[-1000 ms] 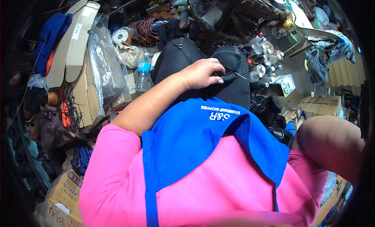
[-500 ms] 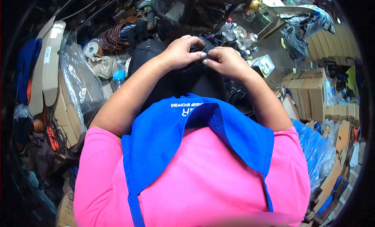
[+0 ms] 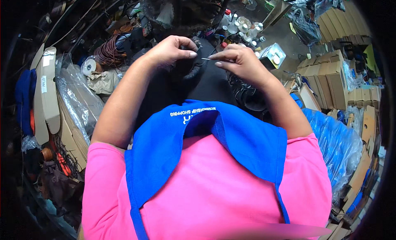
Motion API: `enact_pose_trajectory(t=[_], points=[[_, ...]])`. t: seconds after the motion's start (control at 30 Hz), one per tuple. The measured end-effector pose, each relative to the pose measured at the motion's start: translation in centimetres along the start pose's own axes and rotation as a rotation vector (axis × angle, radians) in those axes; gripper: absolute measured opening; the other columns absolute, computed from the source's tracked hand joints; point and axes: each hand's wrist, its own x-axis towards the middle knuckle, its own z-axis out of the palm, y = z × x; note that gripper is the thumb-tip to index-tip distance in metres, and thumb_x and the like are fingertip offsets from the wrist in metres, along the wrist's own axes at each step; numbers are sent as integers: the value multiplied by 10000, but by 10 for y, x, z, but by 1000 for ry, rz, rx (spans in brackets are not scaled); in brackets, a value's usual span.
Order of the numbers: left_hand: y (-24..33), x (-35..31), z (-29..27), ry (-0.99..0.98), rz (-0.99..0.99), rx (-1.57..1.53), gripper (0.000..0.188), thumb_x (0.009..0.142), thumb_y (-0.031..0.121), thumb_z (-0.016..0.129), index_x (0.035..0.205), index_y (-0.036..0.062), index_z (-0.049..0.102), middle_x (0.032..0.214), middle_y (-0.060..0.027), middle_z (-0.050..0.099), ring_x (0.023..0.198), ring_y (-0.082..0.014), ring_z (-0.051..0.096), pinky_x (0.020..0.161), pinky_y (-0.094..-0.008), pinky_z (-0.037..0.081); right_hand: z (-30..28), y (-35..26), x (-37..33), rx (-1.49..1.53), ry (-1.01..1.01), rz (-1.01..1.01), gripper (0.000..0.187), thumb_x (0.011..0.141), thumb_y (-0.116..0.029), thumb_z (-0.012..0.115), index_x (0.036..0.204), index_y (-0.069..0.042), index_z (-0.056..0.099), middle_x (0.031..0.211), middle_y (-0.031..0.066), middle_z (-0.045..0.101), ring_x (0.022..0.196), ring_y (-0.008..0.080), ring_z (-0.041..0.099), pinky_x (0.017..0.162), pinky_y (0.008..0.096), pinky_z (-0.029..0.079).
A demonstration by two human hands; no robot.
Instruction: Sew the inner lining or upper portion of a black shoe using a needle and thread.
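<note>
On my dark-clad lap rests a black, rounded piece [image 3: 195, 70] with pale stitches along its curved edge; I cannot make out its exact kind. My left hand [image 3: 175, 52] is closed on its upper left edge, thumb and fingers pinched together. To the right, my right hand [image 3: 242, 64] pinches a thin, shiny needle [image 3: 205, 59] between thumb and fingers. The needle's tip points left toward the black piece, with a small gap between the two hands. Any thread on it is too fine to see clearly.
Bottles and jars [image 3: 243, 28] crowd the floor ahead. A tin-like box [image 3: 272, 55] sits right of them. Cardboard stacks [image 3: 324, 77] and a plastic-wrapped blue bundle [image 3: 332, 137] stand at right. Cardboard strips [image 3: 48, 97], clear plastic [image 3: 80, 99] and a cord coil [image 3: 110, 50] lie left.
My hands have moved apart, the left one leftward and the right one slightly rightward. The needle now shows in my right hand. The stitched edge of the black piece has come into sight.
</note>
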Motion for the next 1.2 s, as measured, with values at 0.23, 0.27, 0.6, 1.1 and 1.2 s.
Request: enact_pose_trajectory(t=[0.23, 0.27, 0.6, 1.1, 1.2], points=[[3, -5, -7, -107, 35, 26, 247, 815, 79, 631, 1048, -3, 647, 929, -27, 649, 885, -110, 580, 858, -263, 443, 11, -1, 15, -62, -83, 39, 164, 750, -164, 662, 903, -135, 715, 764, 94, 597, 727, 255, 603, 672, 351, 493], [3, -5, -7, -97, 15, 36, 247, 815, 79, 631, 1048, -3, 647, 929, -27, 649, 885, -110, 580, 858, -263, 443, 11, -2, 17, -66, -82, 37, 164, 750, -164, 662, 903, -135, 715, 764, 94, 597, 727, 255, 603, 672, 351, 493], [2, -1, -11, -192, -8, 55, 280, 830, 66, 596, 1100, 3, 633, 1012, -33, 648, 955, -100, 566, 913, -262, 420, 18, -5, 25, -200, -114, 5, 158, 756, -131, 656, 904, -97, 701, 776, 84, 602, 748, 238, 616, 687, 335, 492], [-2, 10, -12, -171, 62, 218, 313, 736, 44, 691, 1047, 44, 655, 909, -33, 679, 873, -105, 586, 855, -272, 448, 46, 38, 21, 680, -168, 397, 155, 799, -89, 690, 945, -39, 693, 875, 2, 640, 808, 82, 565, 761, 240, 452], [-2, 5, -10, -64, 109, 294, 305, 747, 16, 650, 1048, 58, 657, 916, -61, 648, 846, -141, 590, 838, -287, 456, 53, 29, 17, 558, -52, 275, 121, 806, -73, 685, 919, -32, 674, 841, -4, 627, 780, 70, 569, 720, 226, 461]])
